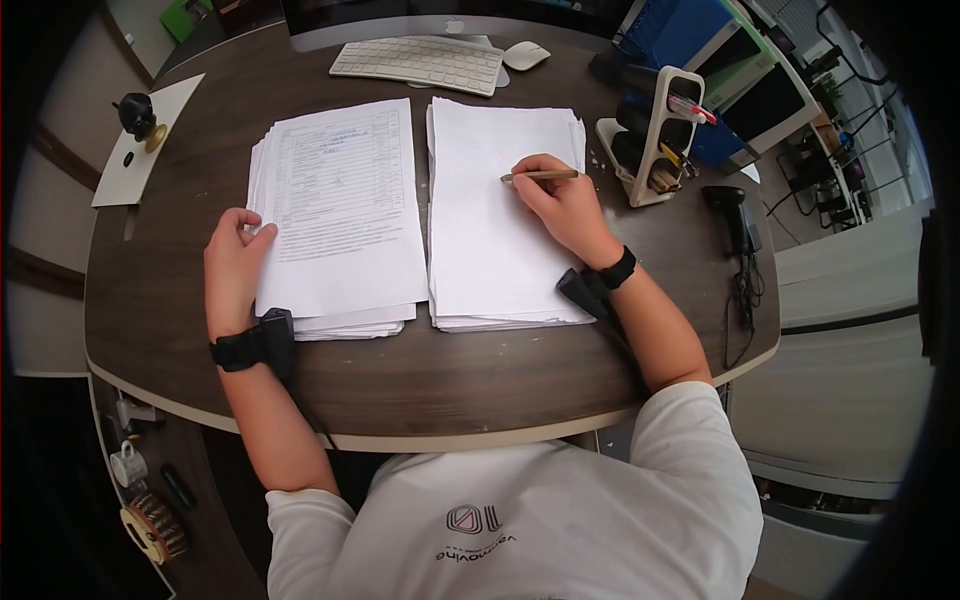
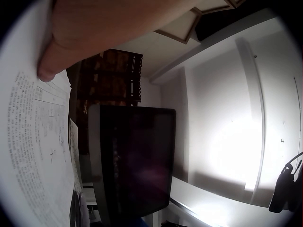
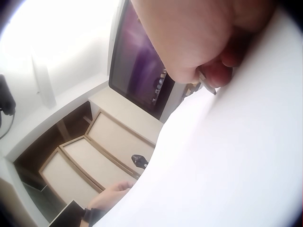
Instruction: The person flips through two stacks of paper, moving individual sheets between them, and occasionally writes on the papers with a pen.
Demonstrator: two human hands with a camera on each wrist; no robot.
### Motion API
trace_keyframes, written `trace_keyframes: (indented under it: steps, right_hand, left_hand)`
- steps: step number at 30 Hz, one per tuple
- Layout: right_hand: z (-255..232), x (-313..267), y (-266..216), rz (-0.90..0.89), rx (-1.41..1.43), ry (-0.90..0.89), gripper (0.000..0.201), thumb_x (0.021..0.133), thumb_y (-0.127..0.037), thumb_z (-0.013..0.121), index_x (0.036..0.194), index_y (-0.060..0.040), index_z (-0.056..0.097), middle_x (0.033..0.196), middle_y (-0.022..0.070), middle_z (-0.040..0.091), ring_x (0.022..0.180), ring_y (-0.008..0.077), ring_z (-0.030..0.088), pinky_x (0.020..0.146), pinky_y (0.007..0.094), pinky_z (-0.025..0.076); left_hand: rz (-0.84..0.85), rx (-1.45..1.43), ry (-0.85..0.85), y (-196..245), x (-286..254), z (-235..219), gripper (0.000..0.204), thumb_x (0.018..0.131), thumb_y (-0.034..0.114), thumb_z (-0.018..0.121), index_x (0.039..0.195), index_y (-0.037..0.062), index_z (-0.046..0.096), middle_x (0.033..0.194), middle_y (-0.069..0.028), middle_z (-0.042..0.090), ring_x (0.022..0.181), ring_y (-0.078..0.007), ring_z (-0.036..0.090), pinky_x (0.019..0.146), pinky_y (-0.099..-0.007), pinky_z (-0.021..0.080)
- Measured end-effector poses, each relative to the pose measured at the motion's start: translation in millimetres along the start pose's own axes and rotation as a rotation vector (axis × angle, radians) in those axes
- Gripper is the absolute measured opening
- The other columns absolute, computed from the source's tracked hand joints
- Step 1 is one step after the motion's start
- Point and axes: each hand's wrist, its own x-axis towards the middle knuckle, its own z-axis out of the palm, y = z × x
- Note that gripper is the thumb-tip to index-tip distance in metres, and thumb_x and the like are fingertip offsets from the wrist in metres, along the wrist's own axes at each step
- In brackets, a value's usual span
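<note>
My right hand (image 1: 565,205) pinches a slim brown pen (image 1: 552,175) over the blank top sheet of the right paper stack (image 1: 490,260). The pen's tip points left, close over the sheet. The right wrist view shows the metal pen tip (image 3: 207,84) poking out below the curled fingers. Along the left edge of the printed paper stack (image 1: 335,240) rests my left hand (image 1: 232,265), its thumb (image 2: 49,71) lying on the top sheet. That sheet carries a table, lines of text and blue handwriting near its top.
Behind the stacks are a white keyboard (image 1: 420,63), a mouse (image 1: 527,55) and a monitor (image 1: 450,28). A pen holder (image 1: 650,150) stands right of the blank stack, with a black scanner (image 1: 735,220) and its cable beyond. A stamp (image 1: 140,118) sits at far left.
</note>
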Motion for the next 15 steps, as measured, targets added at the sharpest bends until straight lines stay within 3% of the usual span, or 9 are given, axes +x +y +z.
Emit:
trace_keyframes:
  steps: [8,15]
  right_hand:
    - [2.3,-2.3,5.1,0.016,0.073,-0.013,0.021,0.1,-0.019,0.071,0.11,-0.0009,0.074,0.082,0.0045,0.074,0.071,0.0079,0.064,0.066,0.0264,0.05]
    - [0.2,-3.6,1.7,-0.067,0.043,-0.013,0.02,0.1,-0.018,0.07,0.109,-0.0004,0.074,0.08,0.0044,0.071,0.069,0.0095,0.062,0.066,0.028,0.05]
  left_hand:
    - [-0.008,-0.113,-0.002,4.7,0.9,0.5,0.027,0.096,0.014,0.076,0.112,-0.0071,0.07,0.076,-0.0001,0.062,0.073,-0.0078,0.055,0.067,-0.029,0.048]
    - [0.026,-0.284,-0.038,3.0,5.3,0.0,0.017,0.101,0.011,0.071,0.108,-0.0049,0.069,0.084,0.0031,0.065,0.075,-0.0056,0.054,0.069,-0.0243,0.045]
